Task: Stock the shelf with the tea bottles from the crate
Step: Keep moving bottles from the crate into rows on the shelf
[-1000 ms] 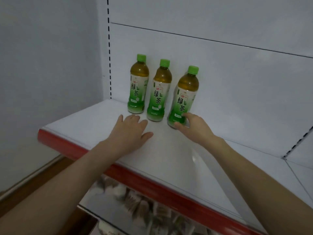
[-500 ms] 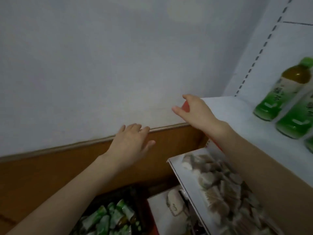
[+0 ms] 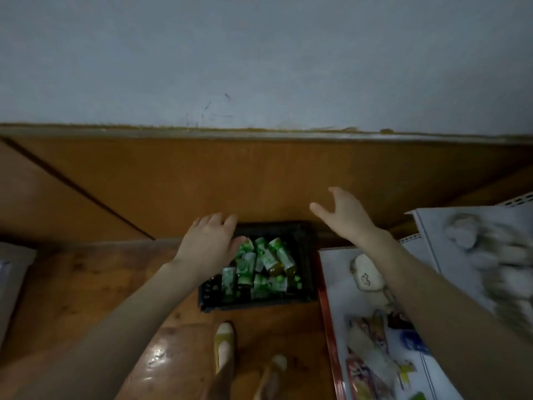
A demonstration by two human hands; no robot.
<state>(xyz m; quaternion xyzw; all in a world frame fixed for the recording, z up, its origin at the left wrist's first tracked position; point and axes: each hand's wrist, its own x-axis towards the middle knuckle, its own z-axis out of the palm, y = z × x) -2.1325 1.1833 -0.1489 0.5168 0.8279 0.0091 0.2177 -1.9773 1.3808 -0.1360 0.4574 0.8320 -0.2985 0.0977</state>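
so the person's looking straight down at the black crate on the wooden floor; tea bottles lie piled inside it; left hand hovers over the crate's far left corner, fingers loose, holding nothing; right hand is past the far right corner, thumb spread wide, empty too; a lower shelf with snack packs sits just right of the crate

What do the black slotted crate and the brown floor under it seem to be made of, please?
The black slotted crate looks like moulded plastic with a matte finish: perforated walls and no shine. The brown floor looks like wood or wood-look laminate with a glossy finish: mottled grain, board seams and a bright reflection.
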